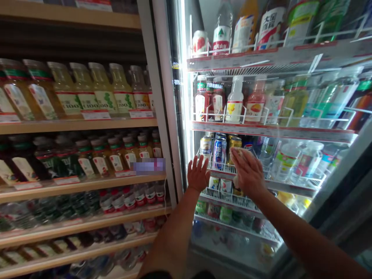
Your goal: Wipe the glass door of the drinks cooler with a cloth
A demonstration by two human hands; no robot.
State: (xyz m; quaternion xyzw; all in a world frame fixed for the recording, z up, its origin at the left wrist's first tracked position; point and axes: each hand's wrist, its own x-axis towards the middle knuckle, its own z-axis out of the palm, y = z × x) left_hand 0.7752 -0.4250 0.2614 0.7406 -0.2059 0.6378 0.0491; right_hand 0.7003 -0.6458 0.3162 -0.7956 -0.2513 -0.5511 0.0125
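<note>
My left hand (198, 174) is raised with its fingers spread, holding nothing, in front of the drinks cooler's glass door (232, 248). It looks laid against the glass, though contact is hard to make out. To its right, my right hand (249, 172) presses a pale cloth (235, 181) toward the same glass, with the cloth mostly hidden under the palm and fingers. Behind the hands stand a blue can (219, 152) and a gold-topped can (205, 146) on a wire-fronted cooler shelf (215, 173).
Bottled drinks (234, 102) fill the upper cooler shelves. On the left, an open wooden rack (78, 126) holds rows of juice bottles (101, 87). A grey frame post (162, 97) divides rack and cooler. A bright light strip (183, 77) runs down the cooler's left edge.
</note>
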